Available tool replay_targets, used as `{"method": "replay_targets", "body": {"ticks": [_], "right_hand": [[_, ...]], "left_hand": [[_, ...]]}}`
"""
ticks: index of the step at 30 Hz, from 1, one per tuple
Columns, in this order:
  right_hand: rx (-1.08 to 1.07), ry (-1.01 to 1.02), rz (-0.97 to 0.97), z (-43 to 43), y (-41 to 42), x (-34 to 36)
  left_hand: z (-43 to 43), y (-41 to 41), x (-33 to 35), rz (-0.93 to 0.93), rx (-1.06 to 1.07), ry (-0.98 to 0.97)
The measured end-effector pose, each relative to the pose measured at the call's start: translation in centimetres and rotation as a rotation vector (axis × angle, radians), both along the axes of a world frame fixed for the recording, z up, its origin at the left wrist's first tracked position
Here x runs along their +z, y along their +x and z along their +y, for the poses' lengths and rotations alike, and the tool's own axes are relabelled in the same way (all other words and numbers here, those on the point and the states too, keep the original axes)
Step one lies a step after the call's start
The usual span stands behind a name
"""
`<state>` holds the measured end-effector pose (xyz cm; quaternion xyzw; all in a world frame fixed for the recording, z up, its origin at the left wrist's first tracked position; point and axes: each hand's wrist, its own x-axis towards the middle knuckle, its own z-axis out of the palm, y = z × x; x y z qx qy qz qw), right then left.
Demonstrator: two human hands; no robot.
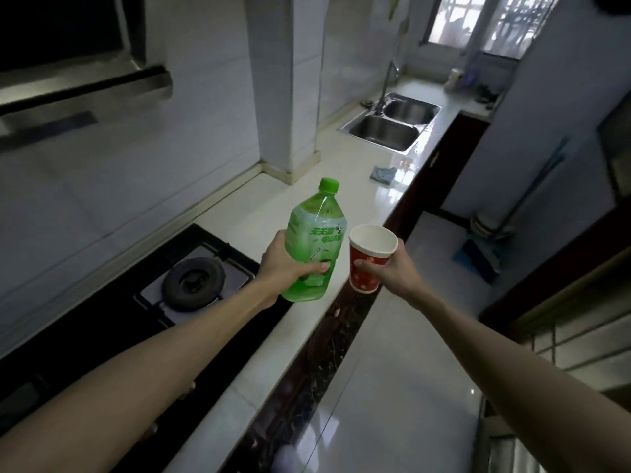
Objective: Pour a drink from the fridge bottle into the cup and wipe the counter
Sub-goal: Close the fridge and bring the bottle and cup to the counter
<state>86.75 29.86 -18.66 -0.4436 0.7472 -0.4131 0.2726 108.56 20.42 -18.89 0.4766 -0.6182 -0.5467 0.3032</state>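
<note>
The green translucent plastic bottle (312, 244) is gripped around its lower body by the left hand (286, 268), above the white counter (259, 220). Its long axis is near upright, tilted slightly away, and the green screw cap (329, 185) is still fitted. The red paper cup (370, 257) is clasped upright in the right hand (392, 268), just beside the bottle on its right; the cup appears empty. Uncapping is judged necessary before pouring. A blue cloth (384, 174) lies near the steel sink (389, 122)

Translucent green plastic bottle (314, 240), matt paper cup (370, 257), glossy white counter (358, 186), brushed-metal sink (389, 124)
</note>
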Motion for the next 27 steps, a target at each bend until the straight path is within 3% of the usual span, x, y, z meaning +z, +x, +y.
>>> {"method": "replay_targets", "body": {"ticks": [15,27], "right_hand": [[-0.105,-0.016,-0.014,-3.4,-14.6,-2.2],[0.009,0.010,0.004,-6.3,-30.1,-1.0]], "left_hand": [[-6.1,-15.6,-1.3,-0.038,-0.111,0.053],[-6.8,-28.9,-0.4,-0.002,0.064,0.050]]}}
